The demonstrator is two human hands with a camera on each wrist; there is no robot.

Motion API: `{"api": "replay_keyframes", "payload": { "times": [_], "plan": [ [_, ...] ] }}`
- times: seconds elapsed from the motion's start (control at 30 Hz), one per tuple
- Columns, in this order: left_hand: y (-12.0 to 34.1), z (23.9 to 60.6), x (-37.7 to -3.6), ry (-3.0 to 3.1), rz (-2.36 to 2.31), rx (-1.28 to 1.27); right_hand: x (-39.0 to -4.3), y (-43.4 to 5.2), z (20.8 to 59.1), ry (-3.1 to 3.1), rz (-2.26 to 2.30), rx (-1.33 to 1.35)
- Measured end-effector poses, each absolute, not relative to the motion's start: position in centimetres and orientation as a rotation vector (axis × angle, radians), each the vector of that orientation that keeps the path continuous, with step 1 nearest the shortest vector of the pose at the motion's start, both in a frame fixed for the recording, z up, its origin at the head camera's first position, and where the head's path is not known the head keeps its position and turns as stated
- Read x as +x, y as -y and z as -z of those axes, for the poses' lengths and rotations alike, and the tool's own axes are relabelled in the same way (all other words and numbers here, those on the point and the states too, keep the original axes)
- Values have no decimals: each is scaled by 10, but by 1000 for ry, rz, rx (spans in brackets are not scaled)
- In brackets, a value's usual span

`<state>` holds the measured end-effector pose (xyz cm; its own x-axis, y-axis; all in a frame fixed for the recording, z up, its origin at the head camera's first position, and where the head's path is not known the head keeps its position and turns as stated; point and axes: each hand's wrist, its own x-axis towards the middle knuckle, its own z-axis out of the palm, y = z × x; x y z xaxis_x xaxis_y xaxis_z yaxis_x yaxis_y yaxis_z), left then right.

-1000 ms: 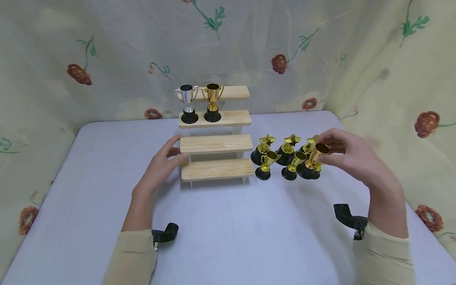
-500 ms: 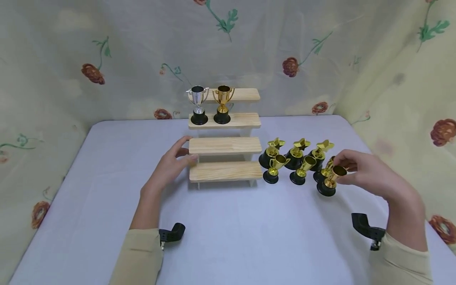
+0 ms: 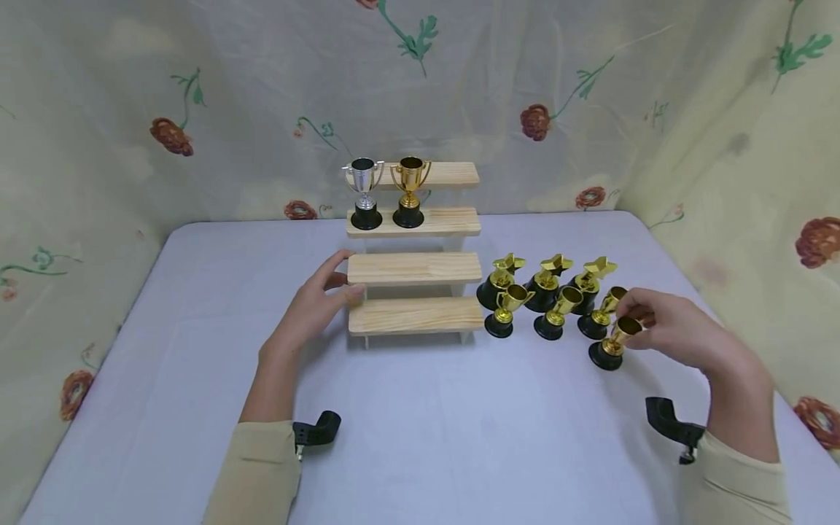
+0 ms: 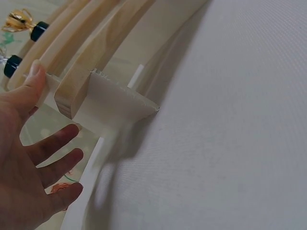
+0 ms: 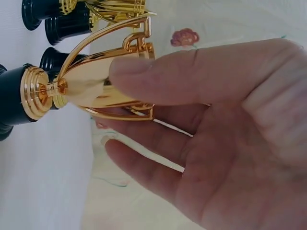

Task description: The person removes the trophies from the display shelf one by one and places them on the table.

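My right hand (image 3: 679, 332) pinches a gold trophy cup (image 5: 88, 84) by its bowl, thumb on the near side. The cup stands upright at the front right of a trophy group; its black base is on or just above the cloth. Close behind it is a smaller gold cup (image 3: 599, 317). My left hand (image 3: 313, 306) holds the left end of a stepped wooden display stand (image 3: 415, 268), thumb in front and index finger behind a shelf; its other fingers extend free in the left wrist view. A silver trophy (image 3: 364, 191) and a gold trophy (image 3: 410, 191) stand on an upper shelf.
Right of the stand are star-topped trophies (image 3: 546, 281) in a back row, with small gold cups (image 3: 505, 310) in front. A white cloth covers the table (image 3: 420, 430). Floral fabric (image 3: 433, 95) hangs behind and at the sides.
My right hand has carried the gold trophy cup from among the small trophies rightward and toward me, and lowered it. The left hand keeps its place on the stand. The head view has shifted slightly.
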<state>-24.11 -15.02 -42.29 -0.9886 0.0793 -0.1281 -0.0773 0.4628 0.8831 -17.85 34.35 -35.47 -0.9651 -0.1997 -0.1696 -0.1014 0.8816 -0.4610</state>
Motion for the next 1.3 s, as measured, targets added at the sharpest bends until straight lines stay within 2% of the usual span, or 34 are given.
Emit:
{"api": "replay_keyframes", "payload": {
  "times": [0.73,1.3],
  "plan": [
    [149,424,-242,-2546,-1568,-38,-175,-352,357,-2836,591,-211],
    [151,423,-240,-2550,-1570,-17,-169,-347,343,-2867,573,-216]
  ]
}}
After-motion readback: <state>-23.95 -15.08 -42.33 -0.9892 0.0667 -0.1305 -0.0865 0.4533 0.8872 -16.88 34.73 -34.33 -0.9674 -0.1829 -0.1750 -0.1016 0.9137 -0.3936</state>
